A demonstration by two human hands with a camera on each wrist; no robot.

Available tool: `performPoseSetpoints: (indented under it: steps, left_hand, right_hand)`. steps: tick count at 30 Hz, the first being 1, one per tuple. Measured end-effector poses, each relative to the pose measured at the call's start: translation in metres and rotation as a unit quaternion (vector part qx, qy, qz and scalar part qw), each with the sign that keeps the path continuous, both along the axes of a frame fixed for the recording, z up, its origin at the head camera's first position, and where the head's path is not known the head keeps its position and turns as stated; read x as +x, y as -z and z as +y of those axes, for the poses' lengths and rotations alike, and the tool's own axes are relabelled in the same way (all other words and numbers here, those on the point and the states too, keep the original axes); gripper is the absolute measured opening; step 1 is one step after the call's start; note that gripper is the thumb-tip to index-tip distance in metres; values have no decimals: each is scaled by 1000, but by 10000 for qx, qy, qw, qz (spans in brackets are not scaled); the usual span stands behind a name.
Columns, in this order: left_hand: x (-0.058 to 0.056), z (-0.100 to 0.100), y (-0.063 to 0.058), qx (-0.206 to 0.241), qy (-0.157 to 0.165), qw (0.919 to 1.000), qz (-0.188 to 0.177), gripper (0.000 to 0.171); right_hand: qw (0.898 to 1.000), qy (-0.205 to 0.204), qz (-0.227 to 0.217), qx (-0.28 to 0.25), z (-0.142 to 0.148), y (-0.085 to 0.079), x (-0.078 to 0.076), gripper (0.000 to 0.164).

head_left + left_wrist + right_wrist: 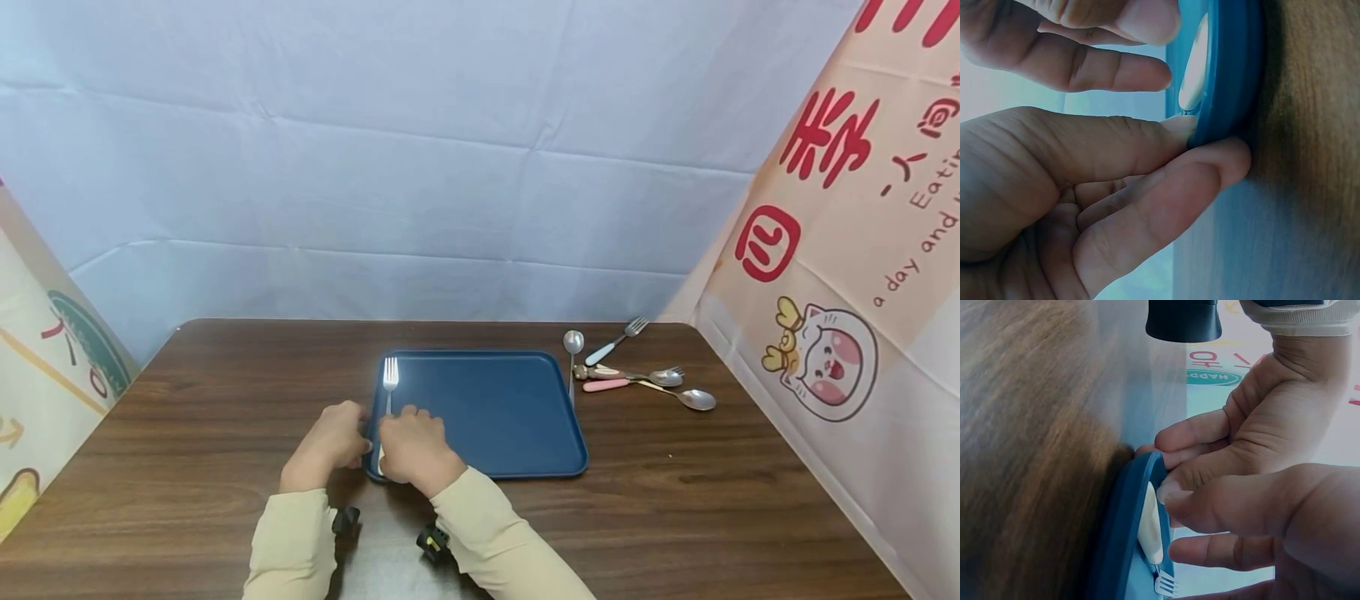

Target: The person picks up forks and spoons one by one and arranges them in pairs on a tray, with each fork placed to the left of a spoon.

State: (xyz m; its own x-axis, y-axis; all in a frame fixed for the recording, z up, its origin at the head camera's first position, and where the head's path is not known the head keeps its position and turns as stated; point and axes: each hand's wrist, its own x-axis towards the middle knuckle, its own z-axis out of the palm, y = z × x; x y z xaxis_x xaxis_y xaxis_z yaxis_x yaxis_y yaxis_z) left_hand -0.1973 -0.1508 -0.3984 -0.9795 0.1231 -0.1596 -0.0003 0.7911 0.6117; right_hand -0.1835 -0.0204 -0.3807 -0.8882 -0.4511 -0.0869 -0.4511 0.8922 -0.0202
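A blue tray (495, 417) lies on the table with a fork (391, 375) along its left edge. The fork's tines point to the far side, and its cream handle (1150, 525) lies just inside the rim. At the near left corner, my left hand (336, 437) pinches the tray rim (1229, 69) between its thumb and the fingers underneath. My right hand (416, 446) is over the handle end, its thumb and fingers extended beside the cream handle (1194, 69); both wrist views show them apart from it. In the head view this hand hides part of the fork.
Right of the tray stands a loose group of cutlery: a round-bowled spoon (573, 342) by the tray's edge, a fork with a light blue handle (600, 354), a pink-handled piece (606, 385) and a spoon (697, 400). Some overlap. A white cloth (450, 208) hangs behind the table.
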Motion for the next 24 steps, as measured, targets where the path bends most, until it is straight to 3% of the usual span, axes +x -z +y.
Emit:
performPoseSetpoints:
  steps: [5, 13, 20, 24]
  left_hand:
    - [1, 1, 1, -8, -21, 10000, 1, 23]
    - [2, 4, -1, -111, -60, 9998, -129, 36]
    - [3, 3, -2, -206, -40, 9997, -79, 22]
    - [2, 2, -2, -218, -45, 9997, -47, 24]
  right_hand:
    - [10000, 2, -35, -34, 3, 1, -1, 25]
    - [9996, 184, -96, -168, 19, 0, -9, 30]
    - [9987, 281, -290, -324, 33, -2, -18, 26]
    - [9977, 385, -359, -420, 45, -4, -25, 30]
